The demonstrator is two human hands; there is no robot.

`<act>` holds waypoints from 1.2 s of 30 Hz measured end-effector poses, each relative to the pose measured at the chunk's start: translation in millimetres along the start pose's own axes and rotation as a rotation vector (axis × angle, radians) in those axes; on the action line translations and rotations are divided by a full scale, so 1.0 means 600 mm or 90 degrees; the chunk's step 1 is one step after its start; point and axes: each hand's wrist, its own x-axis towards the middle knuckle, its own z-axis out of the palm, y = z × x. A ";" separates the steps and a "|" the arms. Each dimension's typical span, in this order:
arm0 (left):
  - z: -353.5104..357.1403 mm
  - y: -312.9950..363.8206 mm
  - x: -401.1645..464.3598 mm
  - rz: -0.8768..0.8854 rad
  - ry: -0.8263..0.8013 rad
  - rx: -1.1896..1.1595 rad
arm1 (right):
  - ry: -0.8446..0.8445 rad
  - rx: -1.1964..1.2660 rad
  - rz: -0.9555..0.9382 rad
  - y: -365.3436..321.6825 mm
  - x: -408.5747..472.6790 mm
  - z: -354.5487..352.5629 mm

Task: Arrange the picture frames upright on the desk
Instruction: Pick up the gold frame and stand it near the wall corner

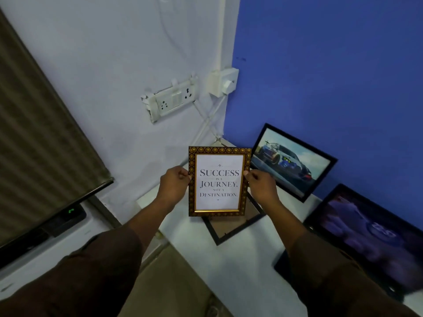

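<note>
A: Two hands hold one frame, and only the head view shows it. The left hand (175,183) pinches the left edge of the gold frame (218,181), the right hand (259,186) the right edge, fingers clenched on the moulding at about mid-height.

B: Why both hands?

A: My guess is control. Gripping opposite edges keeps it square and facing the person, print readable, while they choose a spot. It is upright, but whether its bottom edge touches the desk (240,259) I cannot tell.

B: Where is it, then?

A: Take the gold frame as the landmark. Right behind it and to its right, the car frame (291,162) leans against the blue wall (332,65), already standing. Further right and nearer the person, a dark frame (368,234) looks propped the same way, though it is dim. Just under the gold frame's lower right corner lies a flat frame (233,225), back up, on the desk.

B: So that one is not done.

A: It seems so. The leaning ones use the wall for support; the gold one, I judge, needs either its own stand or the corner behind it.

B: Anything left of it?

A: A socket (170,100) on the pale wall up and to the left, and a screen (45,145) far left.
</note>
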 end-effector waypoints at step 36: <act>0.078 -0.100 0.389 -0.103 0.123 0.165 | -0.156 -0.110 -0.085 -0.016 0.483 0.237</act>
